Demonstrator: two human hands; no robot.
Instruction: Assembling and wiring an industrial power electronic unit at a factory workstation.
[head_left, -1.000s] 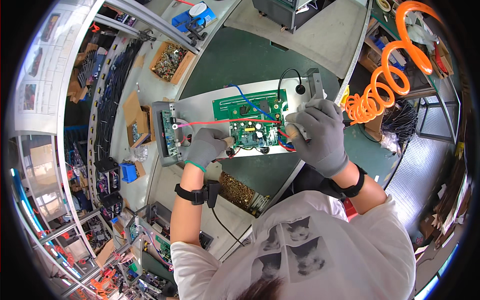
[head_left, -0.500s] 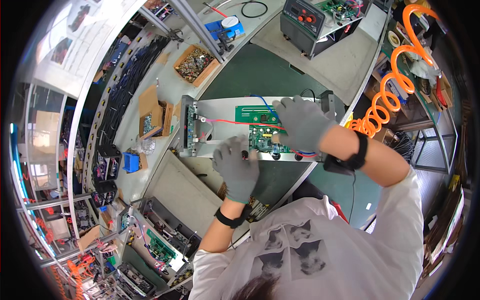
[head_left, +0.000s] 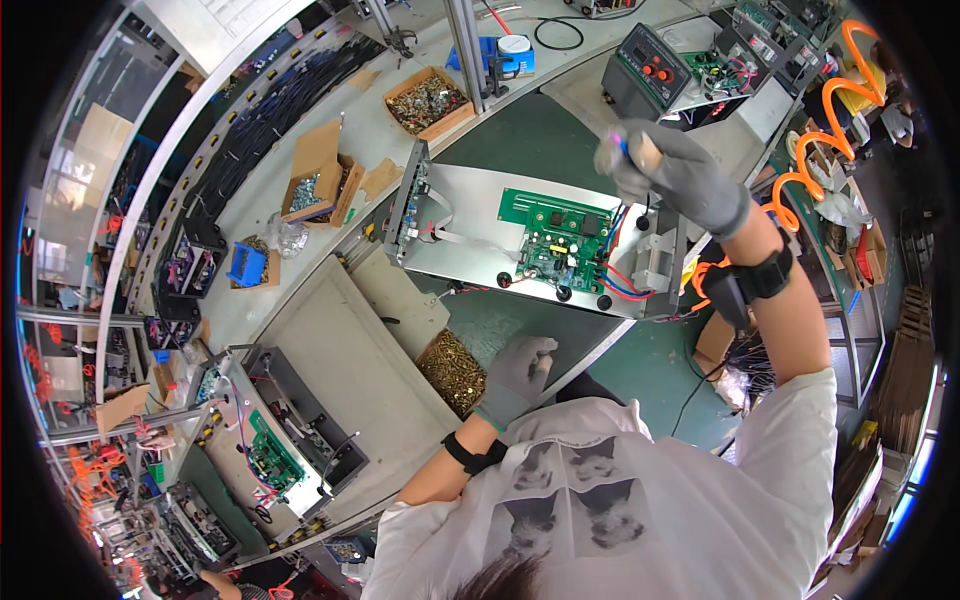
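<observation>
My gloved right hand (head_left: 680, 175) is raised over the right end of an open metal chassis (head_left: 470, 182). Its fingertips are pinched on wires, with blue and pink showing between them. A green circuit board (head_left: 562, 240) lies in the chassis, with red and blue wires (head_left: 622, 285) by its right side. Black round parts (head_left: 564, 294) line the chassis's near edge. Close to my body, my gloved left hand (head_left: 518, 380) hovers with loosely bent fingers and nothing visible in them. Beside it is a box of brass-coloured screws (head_left: 452, 372).
Boxes of small hardware (head_left: 428, 103) and a blue bin (head_left: 246, 264) stand along the left bench. A second chassis (head_left: 275, 450) lies at the lower left. A control unit with red knobs (head_left: 650, 75) stands at the far right, near an orange coiled hose (head_left: 800, 185).
My right hand has lifted off the board, up and to the right. My left hand has drawn back toward my body. The red wire no longer stretches across the chassis.
</observation>
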